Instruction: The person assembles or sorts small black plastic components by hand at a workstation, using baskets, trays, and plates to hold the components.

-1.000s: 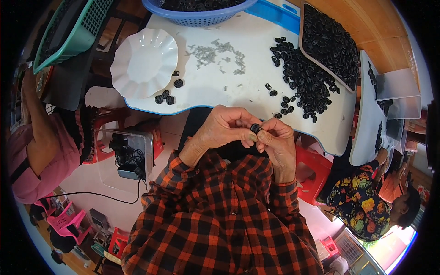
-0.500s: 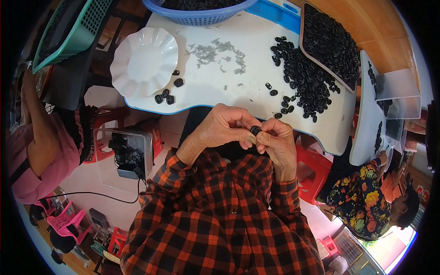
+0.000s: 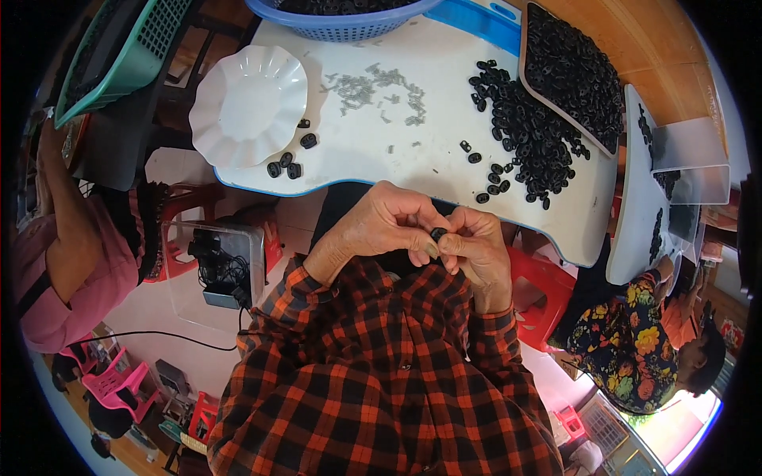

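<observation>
Between both hands, just in front of the table's near edge, is a small black cord lock (image 3: 438,233), mostly covered by fingers. My left hand (image 3: 389,224) pinches it from the left with thumb and fingers. From the right, my right hand (image 3: 481,250) grips it with its thumb pressed near my left thumb. Loose black cord locks (image 3: 520,127) lie heaped on the right of the white table (image 3: 357,151). Small pale metal pieces, like springs (image 3: 357,91), are scattered at its middle. Several black cord locks (image 3: 294,170) sit at the left edge.
A white scalloped plate (image 3: 248,107) rests on the table's left. Behind are a blue basket (image 3: 341,30) of black pieces and a full tray (image 3: 571,79) at the right. A person in pink (image 3: 91,262) is at left, another in a floral shirt (image 3: 627,349) at right.
Both hands have shifted very slightly left and down with the cord lock. It is turned between the fingers, and less of it shows now.
</observation>
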A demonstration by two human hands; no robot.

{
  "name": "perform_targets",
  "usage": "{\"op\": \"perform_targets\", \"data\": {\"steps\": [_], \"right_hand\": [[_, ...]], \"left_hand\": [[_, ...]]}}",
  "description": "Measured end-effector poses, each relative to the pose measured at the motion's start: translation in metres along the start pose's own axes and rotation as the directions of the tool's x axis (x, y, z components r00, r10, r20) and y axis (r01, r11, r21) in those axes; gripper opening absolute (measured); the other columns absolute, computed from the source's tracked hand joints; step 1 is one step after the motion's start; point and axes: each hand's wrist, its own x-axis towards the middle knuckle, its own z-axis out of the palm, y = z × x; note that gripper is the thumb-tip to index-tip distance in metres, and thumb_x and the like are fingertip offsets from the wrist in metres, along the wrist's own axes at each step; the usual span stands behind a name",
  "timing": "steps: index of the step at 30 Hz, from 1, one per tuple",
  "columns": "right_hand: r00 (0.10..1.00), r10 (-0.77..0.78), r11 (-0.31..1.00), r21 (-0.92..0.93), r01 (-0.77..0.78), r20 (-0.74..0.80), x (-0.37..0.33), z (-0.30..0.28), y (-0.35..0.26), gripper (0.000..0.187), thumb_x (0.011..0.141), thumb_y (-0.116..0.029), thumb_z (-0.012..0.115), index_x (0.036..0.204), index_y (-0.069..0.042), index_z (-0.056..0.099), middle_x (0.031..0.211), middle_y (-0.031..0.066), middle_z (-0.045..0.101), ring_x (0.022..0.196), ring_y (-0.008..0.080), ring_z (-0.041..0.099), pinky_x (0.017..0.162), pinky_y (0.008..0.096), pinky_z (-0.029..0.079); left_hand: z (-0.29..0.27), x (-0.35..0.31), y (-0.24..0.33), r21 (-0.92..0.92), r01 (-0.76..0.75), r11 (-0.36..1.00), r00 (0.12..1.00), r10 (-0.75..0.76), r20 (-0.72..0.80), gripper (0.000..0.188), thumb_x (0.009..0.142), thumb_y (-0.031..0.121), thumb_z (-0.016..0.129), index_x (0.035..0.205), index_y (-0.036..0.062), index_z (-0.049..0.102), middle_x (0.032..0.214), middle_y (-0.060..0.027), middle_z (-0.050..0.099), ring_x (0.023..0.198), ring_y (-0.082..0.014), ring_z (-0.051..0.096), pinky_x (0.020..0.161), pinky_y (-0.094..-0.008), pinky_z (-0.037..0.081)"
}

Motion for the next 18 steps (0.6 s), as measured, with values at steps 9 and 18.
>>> {"op": "perform_targets", "data": {"steps": [9, 18], "right_hand": [[0.998, -0.059, 0.998, 0.022, 0.059, 0.000, 0.002, -0.002, 0.004, 0.011, 0.080, -0.002, 0.069, 0.082, 0.002, 0.059, 0.070, 0.0104, 0.062, 0.051, 0.0108, 0.058, 0.042, 0.0194, 0.045], [0.993, -0.108, 0.994, 0.012, 0.108, -0.055, 0.000, 0.004, 0.006, 0.012, 0.088, -0.009, 0.063, 0.092, 0.002, 0.059, 0.078, 0.0079, 0.062, 0.059, 0.0109, 0.056, 0.053, 0.0215, 0.045]], "left_hand": [[0.006, 0.001, 0.004, 0.046, -0.005, 0.999, 0.996, 0.009, -0.086, 0.020, 0.080, -0.002, 0.067, 0.100, -0.0049, 0.063, 0.080, -0.0122, 0.068, 0.065, -0.0144, 0.067, 0.058, -0.0240, 0.057], [0.006, 0.001, -0.006, -0.078, -0.039, 0.996, 0.989, 0.028, -0.142, 0.022, 0.083, -0.001, 0.065, 0.104, -0.0058, 0.059, 0.087, -0.0086, 0.066, 0.071, -0.0105, 0.064, 0.065, -0.0242, 0.056]]}}
